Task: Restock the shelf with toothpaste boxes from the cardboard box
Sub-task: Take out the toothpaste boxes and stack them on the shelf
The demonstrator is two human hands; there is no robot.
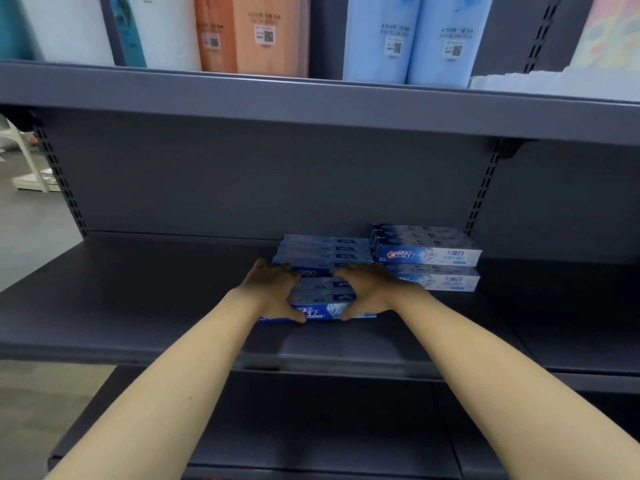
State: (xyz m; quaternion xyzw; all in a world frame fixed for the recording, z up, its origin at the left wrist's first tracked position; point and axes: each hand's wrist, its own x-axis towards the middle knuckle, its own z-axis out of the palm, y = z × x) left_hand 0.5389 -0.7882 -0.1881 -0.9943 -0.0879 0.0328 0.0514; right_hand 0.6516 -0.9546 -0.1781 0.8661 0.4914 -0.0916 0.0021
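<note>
Both hands clasp the Crest toothpaste boxes [320,299]
Left hand [275,291] at 9 o'clock, right hand [372,292] at 3; light, stiff cartons, best pressed at their ends

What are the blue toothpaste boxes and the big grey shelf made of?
The toothpaste boxes look like thin glossy printed card: sharp folded edges and shiny blue-and-white printing. The shelf looks like painted metal with a matte dark grey coat: thin flat panels, and slotted uprights behind. That is only how they look.
</note>
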